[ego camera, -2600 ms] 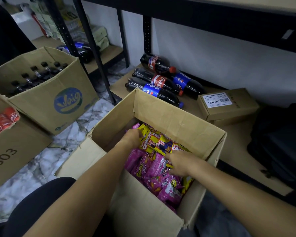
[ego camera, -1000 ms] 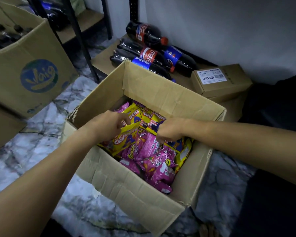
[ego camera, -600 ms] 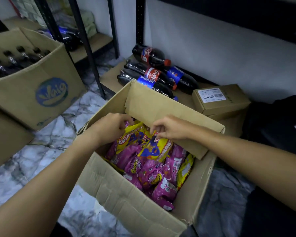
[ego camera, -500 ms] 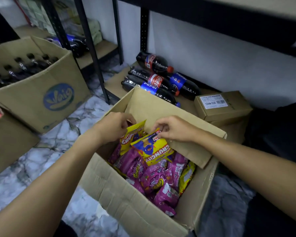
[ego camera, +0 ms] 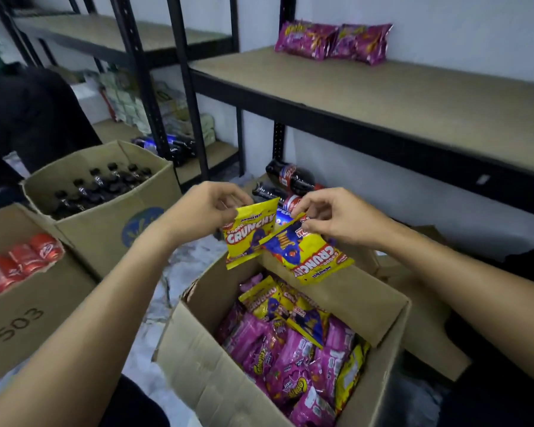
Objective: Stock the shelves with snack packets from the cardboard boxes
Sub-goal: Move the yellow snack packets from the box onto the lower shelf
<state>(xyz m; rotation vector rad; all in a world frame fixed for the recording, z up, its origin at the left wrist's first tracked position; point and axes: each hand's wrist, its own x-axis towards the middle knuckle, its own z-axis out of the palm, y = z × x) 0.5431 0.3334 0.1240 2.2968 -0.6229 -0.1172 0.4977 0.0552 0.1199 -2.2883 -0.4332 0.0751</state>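
Pinched by its top edge in the left hand (ego camera: 208, 208), one yellow Crunchy packet (ego camera: 251, 234) hangs mid-frame; the right hand (ego camera: 336, 220) pinches a second yellow packet (ego camera: 313, 257), upside down, overlapping it. Both hang above the open cardboard box (ego camera: 213, 374) of pink and yellow packets. Left: a bottle box (ego camera: 105, 223). Upper right: two pink packets (ego camera: 332, 41) on the shelf (ego camera: 383, 94)

"CRUNCHY" on both held yellow packets (ego camera: 251, 234), "T503" on left box (ego camera: 19, 318).
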